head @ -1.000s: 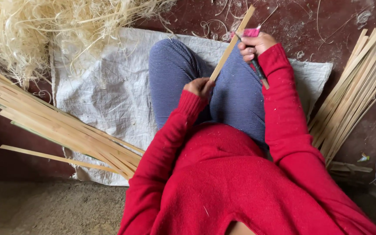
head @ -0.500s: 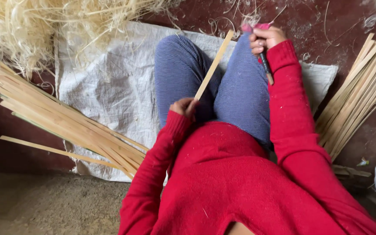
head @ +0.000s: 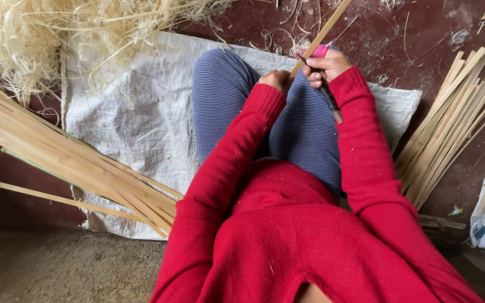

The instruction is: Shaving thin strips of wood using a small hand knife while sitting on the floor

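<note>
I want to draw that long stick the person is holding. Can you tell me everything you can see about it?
The long, flat, pale-yellow wooden strip looks like split bamboo: thin, straight and smooth. It slants up to the right, and its top runs out of the picture. Its lower end sits between the two hands above the striped blue knees. The left hand grips the bottom, and the right hand, which also holds a dark-handled knife, presses against it just above.

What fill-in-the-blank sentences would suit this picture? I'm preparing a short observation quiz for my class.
1. Both hands grip one thin bamboo strip above the person's ____.
2. The right hand also holds a ____ with a dark handle.
3. The person sits on a white woven ____.
4. The shavings pile lies at the picture's upper ____.

Missing words: knees; knife; sack; left
</note>
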